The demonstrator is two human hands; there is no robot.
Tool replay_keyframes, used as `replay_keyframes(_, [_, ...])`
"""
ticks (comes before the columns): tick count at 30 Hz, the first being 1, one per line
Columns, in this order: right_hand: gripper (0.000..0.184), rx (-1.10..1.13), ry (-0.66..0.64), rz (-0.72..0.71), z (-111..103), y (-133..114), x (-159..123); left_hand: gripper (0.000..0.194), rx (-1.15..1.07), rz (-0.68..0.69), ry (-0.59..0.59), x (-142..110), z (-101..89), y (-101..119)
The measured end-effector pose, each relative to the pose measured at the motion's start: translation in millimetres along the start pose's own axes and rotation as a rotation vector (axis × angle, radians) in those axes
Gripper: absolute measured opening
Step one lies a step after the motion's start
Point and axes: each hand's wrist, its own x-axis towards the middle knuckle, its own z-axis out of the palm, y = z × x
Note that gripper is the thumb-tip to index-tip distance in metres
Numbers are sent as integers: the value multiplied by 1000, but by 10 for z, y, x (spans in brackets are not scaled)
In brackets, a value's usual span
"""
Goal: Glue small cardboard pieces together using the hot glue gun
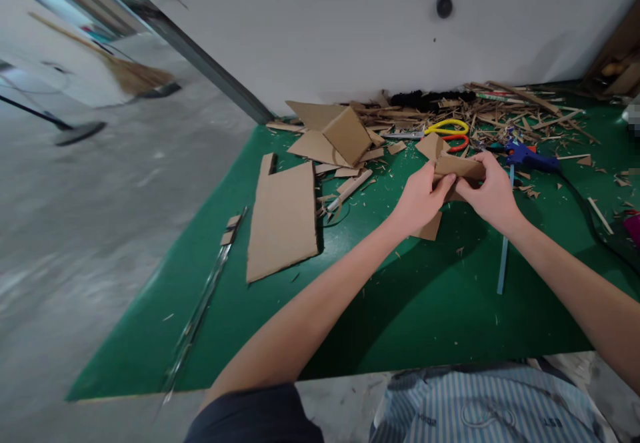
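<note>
Both of my hands grip one small folded cardboard piece (459, 167) above the green table. My left hand (424, 191) pinches its left end, thumb on the near side. At the right end, my right hand (491, 189) closes on it the same way, and the two thumbs nearly meet. Another bit of cardboard (427, 227) shows under my left hand, partly hidden. Just beyond my hands lie scissors (445, 129) with yellow and red handles. To the right of my right hand rests a blue glue gun (534, 157), with a pale blue strip (503, 266) nearer to me.
A large flat cardboard sheet (285, 219) and folded cardboard (345, 137) lie left of my hands. Scraps (520, 106) pile along the wall. Long thin clear strips (200, 309) lie near the table's (150, 336) left edge. A broom (135, 76) stands beyond on the floor.
</note>
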Motion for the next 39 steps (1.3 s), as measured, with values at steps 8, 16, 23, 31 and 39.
replay_keyframes(8, [38, -8, 66, -236, -108, 110, 37, 19, -104, 74, -120, -25, -66, 41])
replay_keyframes(16, [47, 314, -100, -169, -47, 184, 39, 20, -23, 202, -63, 38, -90, -59])
replay_keyframes(23, [36, 634, -226, 74, 36, 92, 21, 15, 230, 221, 93, 12, -123, -23])
replay_keyframes(31, [32, 246, -114, -81, 52, 21, -96, 6, 438, 96, 126, 13, -130, -25])
replay_keyframes(39, [28, -75, 16, -255, 40, -38, -154, 17, 566, 94, -16, -4, -162, 65])
